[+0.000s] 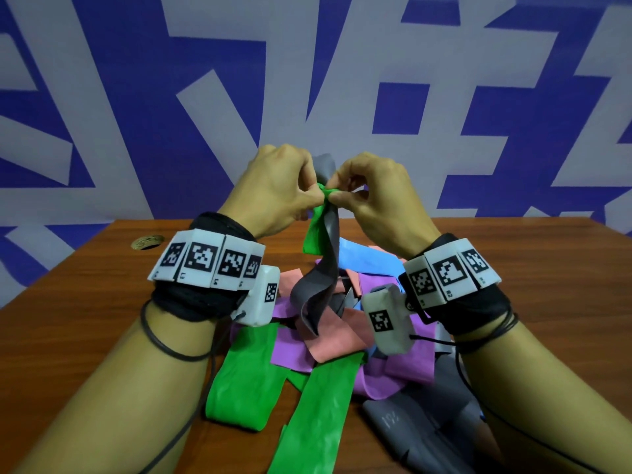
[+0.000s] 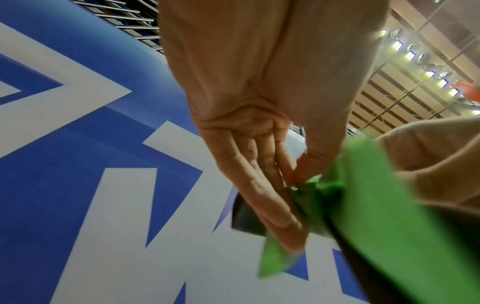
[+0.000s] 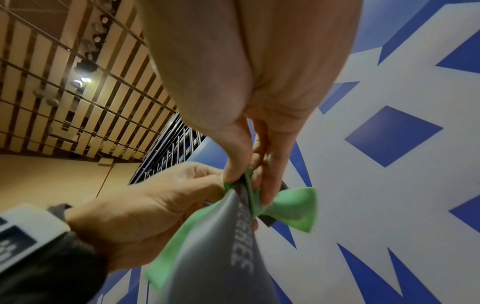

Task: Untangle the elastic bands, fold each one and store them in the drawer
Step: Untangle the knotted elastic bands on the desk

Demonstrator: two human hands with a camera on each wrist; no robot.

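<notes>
Both hands are raised above the table, working at a knot where a green band (image 1: 316,230) is tied round a grey band (image 1: 319,285). My left hand (image 1: 307,196) pinches the green band at the knot, seen close in the left wrist view as green folds (image 2: 311,197) between thumb and fingers. My right hand (image 1: 338,196) pinches the same green knot from the other side; its wrist view shows the green band (image 3: 293,207) and the grey band (image 3: 223,257) hanging below. Below lies a tangled pile of bands: green (image 1: 246,381), purple (image 1: 294,350), pink (image 1: 335,336), blue (image 1: 366,261) and grey (image 1: 420,415).
The wooden table (image 1: 102,302) has a round cable hole (image 1: 147,241) at the back left. A blue and white patterned wall (image 1: 136,97) stands right behind the table. No drawer is in view.
</notes>
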